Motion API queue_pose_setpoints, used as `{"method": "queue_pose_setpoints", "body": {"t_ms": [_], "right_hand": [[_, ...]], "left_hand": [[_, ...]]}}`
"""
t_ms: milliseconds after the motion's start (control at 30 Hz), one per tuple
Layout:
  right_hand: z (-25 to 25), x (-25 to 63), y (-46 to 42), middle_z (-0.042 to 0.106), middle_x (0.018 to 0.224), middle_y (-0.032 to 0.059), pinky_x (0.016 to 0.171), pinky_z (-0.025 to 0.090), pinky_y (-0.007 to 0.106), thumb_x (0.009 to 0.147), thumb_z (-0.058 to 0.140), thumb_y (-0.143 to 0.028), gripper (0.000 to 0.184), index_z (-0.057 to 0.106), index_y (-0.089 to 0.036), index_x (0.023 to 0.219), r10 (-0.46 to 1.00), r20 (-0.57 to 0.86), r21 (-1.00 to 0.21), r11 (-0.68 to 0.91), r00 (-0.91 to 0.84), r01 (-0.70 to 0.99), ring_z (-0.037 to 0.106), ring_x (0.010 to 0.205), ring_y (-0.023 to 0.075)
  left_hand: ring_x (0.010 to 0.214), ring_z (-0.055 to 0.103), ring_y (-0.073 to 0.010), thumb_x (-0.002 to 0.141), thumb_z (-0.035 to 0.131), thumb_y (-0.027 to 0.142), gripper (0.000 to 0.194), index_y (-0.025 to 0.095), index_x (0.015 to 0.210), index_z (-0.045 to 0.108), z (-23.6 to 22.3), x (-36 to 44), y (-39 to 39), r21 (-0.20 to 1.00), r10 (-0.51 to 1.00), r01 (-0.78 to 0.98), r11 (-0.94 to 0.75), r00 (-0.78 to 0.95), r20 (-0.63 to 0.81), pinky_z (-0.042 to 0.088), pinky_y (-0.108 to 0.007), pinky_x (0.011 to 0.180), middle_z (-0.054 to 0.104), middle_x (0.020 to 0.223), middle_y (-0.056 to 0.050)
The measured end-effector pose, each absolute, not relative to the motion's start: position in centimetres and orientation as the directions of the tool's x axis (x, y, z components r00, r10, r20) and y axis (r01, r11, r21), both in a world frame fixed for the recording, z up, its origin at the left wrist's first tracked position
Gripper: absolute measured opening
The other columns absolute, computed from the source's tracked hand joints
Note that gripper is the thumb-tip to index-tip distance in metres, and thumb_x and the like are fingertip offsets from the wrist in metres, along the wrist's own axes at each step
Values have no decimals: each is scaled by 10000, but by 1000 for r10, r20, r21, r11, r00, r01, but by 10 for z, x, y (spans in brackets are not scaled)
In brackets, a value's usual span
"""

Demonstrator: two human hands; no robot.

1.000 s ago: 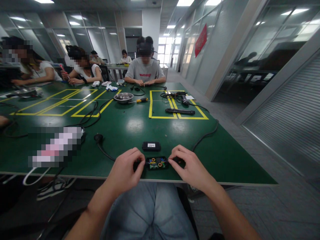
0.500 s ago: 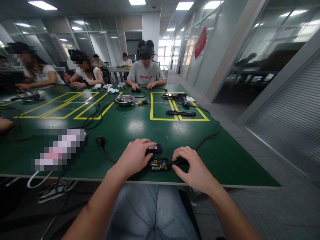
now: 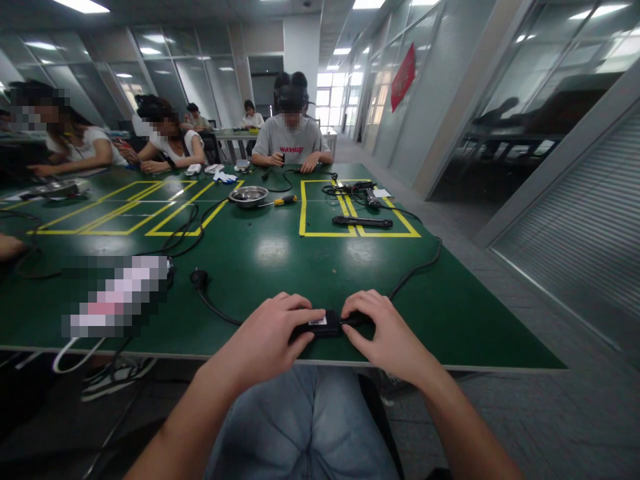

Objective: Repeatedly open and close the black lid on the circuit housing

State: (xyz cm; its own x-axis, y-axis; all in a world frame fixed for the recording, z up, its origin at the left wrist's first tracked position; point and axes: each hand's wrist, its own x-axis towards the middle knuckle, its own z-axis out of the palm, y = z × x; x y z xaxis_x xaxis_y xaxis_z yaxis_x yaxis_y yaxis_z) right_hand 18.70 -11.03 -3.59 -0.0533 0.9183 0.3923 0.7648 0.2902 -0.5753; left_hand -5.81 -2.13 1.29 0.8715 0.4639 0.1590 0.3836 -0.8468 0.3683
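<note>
My left hand (image 3: 270, 333) grips the black cover of a power adapter (image 3: 330, 324), thumb at the near side and fingers over its top, which has a white label. The cover now sits over where the circuit board lay, so the board is hidden. At the adapter's right end, my right hand (image 3: 385, 330) pinches the black cable between thumb and fingers. This cable (image 3: 415, 270) runs off to the right and back. From the adapter's left side a power cord (image 3: 217, 312) leads to a black plug (image 3: 199, 277) on the table.
A metal bowl (image 3: 249, 196) and a yellow-handled screwdriver (image 3: 285, 200) lie farther back on the green table (image 3: 270, 257). Within yellow tape lines are a black bar-shaped tool (image 3: 363, 222) and an electric screwdriver (image 3: 373, 199). A person (image 3: 293, 137) sits opposite; others sit at left.
My left hand has brought the cover toward me and down over the exposed circuit board. My right hand stays at the cable end. The person opposite has lifted one hand.
</note>
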Motion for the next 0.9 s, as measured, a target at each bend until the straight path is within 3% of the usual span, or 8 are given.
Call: {"method": "queue_pose_setpoints", "body": {"t_ms": [200,467,667,900], "right_hand": [[-34,187,-111,731,1054,46,924,465,450,905,664,-116,166,659,-252,1000,922,384,-575,283,-52,768,639,1024,276],[-31,183,-113,761,1191,64,967,493,473,942,769,-216,305,718,-267,1238,932,350,-559,285,-90,779,664,1120,295],[-35,184,-109,761,1215,58,975,506,463,931,872,-246,332,752,-293,1237,945,315,-525,250,-87,814,669,1149,295],[-35,183,-108,770,1209,60,957,523,447,920,885,-232,330,763,-298,1220,940,329,-506,257,-91,823,678,1139,295]], "left_hand": [[1124,685,-273,1030,717,158,428,300,1433,730,11,-56,-22,333,474,404,-852,866,160,572,-427,988,752,1271,-73],[1129,672,-257,1015,738,139,412,297,1395,749,-3,-59,-23,465,501,349,-814,826,258,581,-431,1022,759,1257,-69],[1122,671,-257,1011,748,140,446,338,1410,742,-8,-60,-24,457,490,325,-828,815,310,583,-436,1004,760,1263,-61],[1145,683,-261,1023,732,158,419,328,1406,747,-7,-59,-24,435,501,358,-826,821,275,580,-425,999,764,1277,-67]]}}
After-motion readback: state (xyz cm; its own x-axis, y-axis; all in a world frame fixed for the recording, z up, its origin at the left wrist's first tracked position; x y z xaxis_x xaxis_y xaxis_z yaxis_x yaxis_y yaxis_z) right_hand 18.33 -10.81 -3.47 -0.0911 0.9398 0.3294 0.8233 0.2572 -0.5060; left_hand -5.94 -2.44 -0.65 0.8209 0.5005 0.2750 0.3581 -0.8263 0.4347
